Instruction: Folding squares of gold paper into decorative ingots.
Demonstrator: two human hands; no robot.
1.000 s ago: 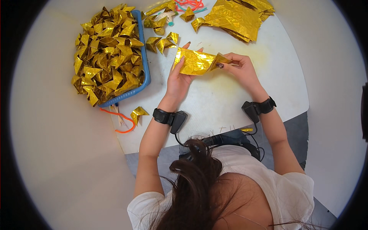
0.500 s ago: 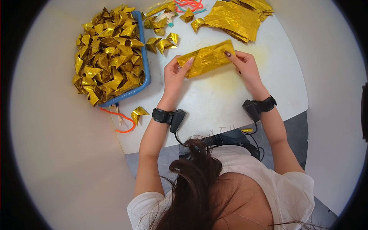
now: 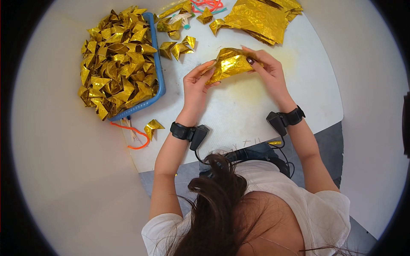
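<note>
Between my two hands is a folded piece of gold foil paper (image 3: 232, 65), bowed upward and held above the white table. My left hand (image 3: 199, 79) pinches its left end, thumb in front and fingers behind. At the other end my right hand (image 3: 268, 73) grips it, with the thumb on the near face and the fingers round the back. To the left, a blue basket (image 3: 159, 72) is heaped with folded gold paper pieces (image 3: 119, 64). A stack of flat gold paper sheets (image 3: 260, 23) lies at the far right.
Several loose folded gold pieces (image 3: 183, 48) lie right of the basket. Pink and teal cords (image 3: 208, 6) and a white bundle (image 3: 183, 19) sit at the back. An orange cord (image 3: 141, 146) and one gold piece (image 3: 153, 128) rest near the left edge of the white table (image 3: 226, 123).
The gold paper has gone from a flat, wide strip to a shorter, bowed shape. My hands have come closer together, and the right fingers now wrap over its far edge.
</note>
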